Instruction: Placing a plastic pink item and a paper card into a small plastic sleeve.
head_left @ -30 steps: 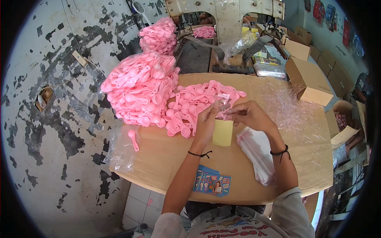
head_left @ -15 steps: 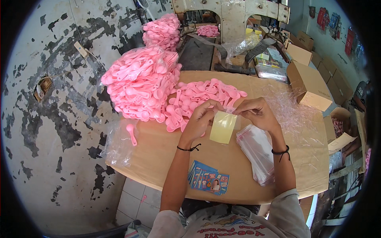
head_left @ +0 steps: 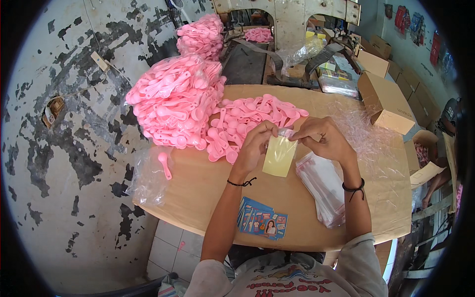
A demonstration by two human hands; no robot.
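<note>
Between my two hands hangs a small clear plastic bag [head_left: 280, 157] with a pale yellow card inside. My left hand [head_left: 255, 143] pinches its upper left corner, and my right hand [head_left: 321, 138] grips the top right edge. Just beyond the hands lies a loose heap of pink plastic scoops [head_left: 247, 121]. Below my right hand is a stack of clear plastic bags [head_left: 321, 188]. Fanned blue printed cards [head_left: 262, 220] rest near the table's front edge, between my forearms.
A big clear sack of pink scoops [head_left: 173, 101] stands at the left, with another sack [head_left: 200, 37] behind. One scoop [head_left: 165, 166] lies on crumpled plastic. Plastic scraps [head_left: 361, 128] and an open cardboard box [head_left: 386, 101] are at the right of the table [head_left: 198, 198].
My right hand's fingers have shifted along the top edge of the bag, pressing it more closely. The bag and card have moved only slightly.
</note>
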